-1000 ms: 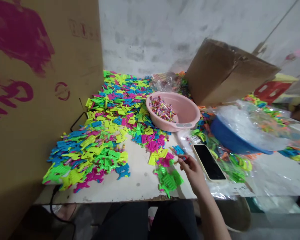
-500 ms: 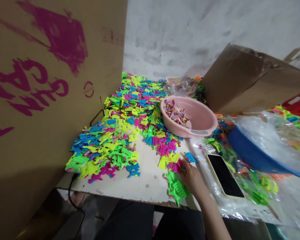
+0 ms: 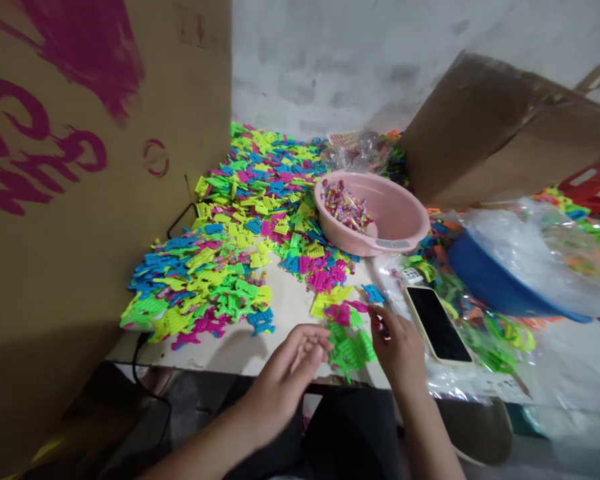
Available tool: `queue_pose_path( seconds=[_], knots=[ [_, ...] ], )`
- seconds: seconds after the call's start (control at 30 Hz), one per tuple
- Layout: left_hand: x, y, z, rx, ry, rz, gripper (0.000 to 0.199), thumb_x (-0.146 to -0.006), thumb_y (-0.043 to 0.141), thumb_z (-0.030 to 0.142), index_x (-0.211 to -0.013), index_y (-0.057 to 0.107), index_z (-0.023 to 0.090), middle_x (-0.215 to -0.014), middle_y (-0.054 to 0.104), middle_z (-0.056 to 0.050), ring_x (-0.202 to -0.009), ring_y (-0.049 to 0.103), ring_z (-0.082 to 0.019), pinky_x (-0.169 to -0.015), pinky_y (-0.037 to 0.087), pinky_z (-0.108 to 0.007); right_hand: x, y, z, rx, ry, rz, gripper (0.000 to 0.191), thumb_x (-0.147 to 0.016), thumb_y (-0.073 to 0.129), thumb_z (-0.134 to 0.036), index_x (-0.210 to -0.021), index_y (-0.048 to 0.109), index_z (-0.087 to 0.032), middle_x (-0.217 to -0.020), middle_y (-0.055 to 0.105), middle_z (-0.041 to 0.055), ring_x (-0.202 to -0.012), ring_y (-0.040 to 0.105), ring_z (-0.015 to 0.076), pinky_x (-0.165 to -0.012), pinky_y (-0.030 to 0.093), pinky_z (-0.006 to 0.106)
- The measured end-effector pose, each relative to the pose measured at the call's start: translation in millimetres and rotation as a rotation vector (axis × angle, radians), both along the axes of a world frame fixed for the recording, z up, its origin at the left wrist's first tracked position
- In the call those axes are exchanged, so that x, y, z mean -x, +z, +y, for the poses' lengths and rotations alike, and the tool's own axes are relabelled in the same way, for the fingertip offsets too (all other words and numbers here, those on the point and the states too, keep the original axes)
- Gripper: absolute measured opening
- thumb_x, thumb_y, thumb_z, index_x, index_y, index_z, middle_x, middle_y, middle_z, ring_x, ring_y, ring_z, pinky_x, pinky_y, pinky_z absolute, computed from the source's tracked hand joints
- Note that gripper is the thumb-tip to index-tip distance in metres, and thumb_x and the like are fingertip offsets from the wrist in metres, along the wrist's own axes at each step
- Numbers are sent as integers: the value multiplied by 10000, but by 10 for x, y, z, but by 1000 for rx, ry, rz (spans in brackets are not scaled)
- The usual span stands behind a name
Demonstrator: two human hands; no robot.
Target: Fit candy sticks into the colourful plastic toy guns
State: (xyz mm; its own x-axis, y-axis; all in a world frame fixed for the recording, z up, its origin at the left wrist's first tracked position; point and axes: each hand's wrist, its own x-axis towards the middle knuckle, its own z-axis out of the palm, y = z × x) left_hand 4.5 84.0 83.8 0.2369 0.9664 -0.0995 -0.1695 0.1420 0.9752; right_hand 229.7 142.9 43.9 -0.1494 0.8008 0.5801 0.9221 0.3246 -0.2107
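Observation:
My right hand (image 3: pixel 399 347) is at the table's front edge, thumb and fingertips pinched on a pink plastic toy piece (image 3: pixel 356 307). A small reddish item (image 3: pixel 381 327) shows inside its curled fingers, too small to name. To the left, my left hand (image 3: pixel 293 367) hovers over the edge with loosely curled fingers, and I see nothing in it. Between the hands lie green ridged toy pieces (image 3: pixel 350 347). Yellow pieces (image 3: pixel 330 300) and a blue piece (image 3: pixel 373 293) lie just beyond. A large pile of similar neon pieces (image 3: pixel 205 273) spreads at the left.
A pink basin (image 3: pixel 400 213) holds small colourful candy-like items (image 3: pixel 345 207). Right of my hand lie a phone (image 3: pixel 439 325) and clear plastic bags. A blue basin (image 3: pixel 500 283) stands further right. Cardboard boxes flank the table (image 3: pixel 290 290), one tall at left (image 3: pixel 180 100), one tilted at right (image 3: pixel 495 133).
My left hand has come into view from below. My right hand has drawn back from the toy pieces toward me, pinching a pink one. The view has shifted slightly.

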Motion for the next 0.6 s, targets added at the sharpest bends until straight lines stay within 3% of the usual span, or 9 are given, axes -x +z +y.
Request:
queue_pose_path(
  seconds=[0.1,0.17,0.27,0.37,0.43,0.6],
  knots=[
    [-172,-116,40,230,-15,-281,428,-862,548,541,-1108,607,196,-1043,679,-100,-963,644,-217,-860,509,-362,302,130,-343,24,199,-31,226,-896,426,-172,-903,650,-200,-619,596,31,-582,529,185,-589,375,311],
    [-239,-144,67,319,69,-432,424,-787,661,524,-1058,613,201,-1010,678,-71,-963,637,-207,-857,499,-325,492,145,-546,64,344,-35,226,-899,422,-152,-978,629,-199,-646,590,26,-602,521,184,-596,370,313],
    [-217,-144,88,344,142,-394,364,-733,741,463,-947,629,191,-875,674,-26,-820,642,-162,-750,510,-262,636,119,-745,129,446,101,246,-921,483,-200,-1161,535,-202,-748,620,27,-645,541,182,-608,411,303],
    [-103,-136,76,330,162,-266,349,-731,742,460,-924,642,186,-866,676,-18,-779,637,-155,-701,519,-252,632,119,-818,240,388,451,279,-936,515,-343,-1179,457,-220,-854,615,33,-690,575,169,-624,473,285],
    [-35,-119,49,289,194,-186,327,-722,754,435,-911,652,188,-889,684,-17,-806,637,-154,-711,518,-242,612,142,-829,316,298,644,201,-972,437,-343,-1140,442,-232,-895,599,38,-752,599,164,-665,502,281],
    [12,-13,-36,262,139,-72,295,-637,818,298,-870,682,180,-833,721,-26,-787,663,-174,-731,530,-261,646,195,-860,513,300,808,151,-982,427,-303,-1114,474,-247,-911,617,37,-767,619,152,-704,533,282]
  ],
)
